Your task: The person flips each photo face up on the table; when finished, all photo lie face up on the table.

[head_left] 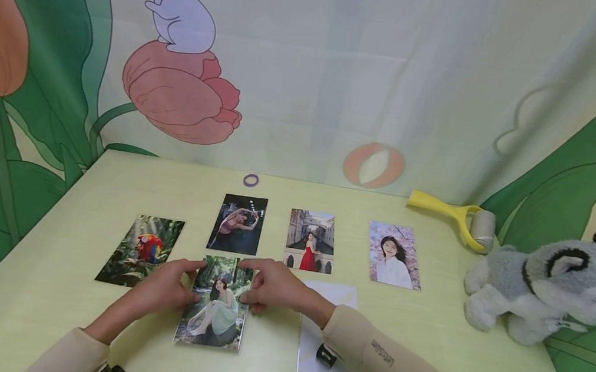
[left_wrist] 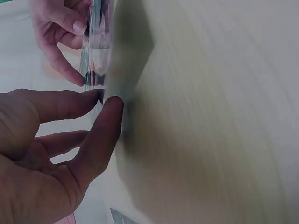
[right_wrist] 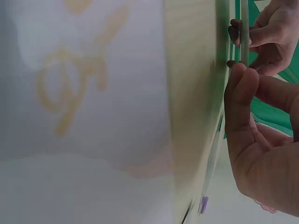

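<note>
Near the table's front, a photo of a seated person in a pale dress [head_left: 220,306] is held at its two long sides. My left hand [head_left: 167,284] pinches its left edge between thumb and fingers. On the opposite edge, my right hand [head_left: 274,287] grips it the same way. The photo's edge [right_wrist: 244,32] looks thick in the right wrist view; whether several prints are stacked cannot be told. In the left wrist view, both hands meet the edge of the photo [left_wrist: 99,51] above the table. A parrot photo [head_left: 146,249] lies just beyond my left hand.
Behind lie a dancer photo [head_left: 237,224], a red-dress photo [head_left: 310,240] and a white-shirt portrait [head_left: 395,256]. A white sheet [head_left: 311,335] lies partly under my right forearm. Around them are a purple ring [head_left: 250,180], a yellow-handled roller [head_left: 445,209] and a plush dog [head_left: 539,290].
</note>
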Available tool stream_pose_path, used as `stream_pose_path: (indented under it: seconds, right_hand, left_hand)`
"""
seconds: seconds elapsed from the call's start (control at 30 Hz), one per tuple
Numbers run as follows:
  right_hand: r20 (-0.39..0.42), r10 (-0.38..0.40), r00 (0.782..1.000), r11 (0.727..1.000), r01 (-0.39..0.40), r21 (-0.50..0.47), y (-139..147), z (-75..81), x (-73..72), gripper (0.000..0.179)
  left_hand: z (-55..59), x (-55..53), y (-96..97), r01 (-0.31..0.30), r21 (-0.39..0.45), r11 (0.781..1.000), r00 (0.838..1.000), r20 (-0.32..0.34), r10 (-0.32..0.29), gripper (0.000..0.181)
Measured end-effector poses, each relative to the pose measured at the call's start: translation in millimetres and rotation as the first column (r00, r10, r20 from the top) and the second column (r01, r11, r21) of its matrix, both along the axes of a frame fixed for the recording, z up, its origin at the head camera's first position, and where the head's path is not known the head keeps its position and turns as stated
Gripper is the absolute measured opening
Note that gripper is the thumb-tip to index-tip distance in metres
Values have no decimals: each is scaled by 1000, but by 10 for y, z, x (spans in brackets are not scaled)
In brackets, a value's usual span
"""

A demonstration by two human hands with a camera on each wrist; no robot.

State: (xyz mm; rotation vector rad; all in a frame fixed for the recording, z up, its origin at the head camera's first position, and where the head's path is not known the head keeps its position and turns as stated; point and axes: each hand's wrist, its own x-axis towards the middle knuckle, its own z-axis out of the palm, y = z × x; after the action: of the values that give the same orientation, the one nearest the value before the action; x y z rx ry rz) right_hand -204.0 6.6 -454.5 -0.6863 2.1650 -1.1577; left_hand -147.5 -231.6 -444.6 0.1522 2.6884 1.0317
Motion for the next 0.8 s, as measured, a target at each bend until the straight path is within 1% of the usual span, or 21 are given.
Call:
stream_pose_path:
  seconds: [0.13, 0.27, 0.37, 0.5, 0.63, 0.8]
  right_hand:
    - [-7, 30, 1000, 998, -29, 53, -41, -2, 29, 68]
    - [-41, 63, 997, 992, -58, 113, -112, 16, 22, 68]
    - [-43, 78, 996, 987, -71, 142, -172, 18, 13, 68]
    - [-43, 100, 994, 983, -92, 157, -231, 29, 17, 66]
    - [-73, 124, 990, 976, -108, 191, -265, 58, 6, 64]
    - [-85, 123, 989, 969, -101, 226, -293, 52, 0, 64]
  left_hand:
    - [-15, -13, 2, 50, -76, 996, 998, -22, -52, 65]
    - [-2, -46, 4, 77, -173, 982, 996, -35, -84, 63]
    - [3, -64, 19, 74, -226, 971, 996, -28, -82, 63]
    - [4, -67, 23, 49, -271, 961, 998, -12, -55, 62]
    - [6, -69, 16, 36, -318, 947, 999, -7, -40, 62]
    - [6, -53, 30, 34, -371, 928, 999, -25, -46, 60]
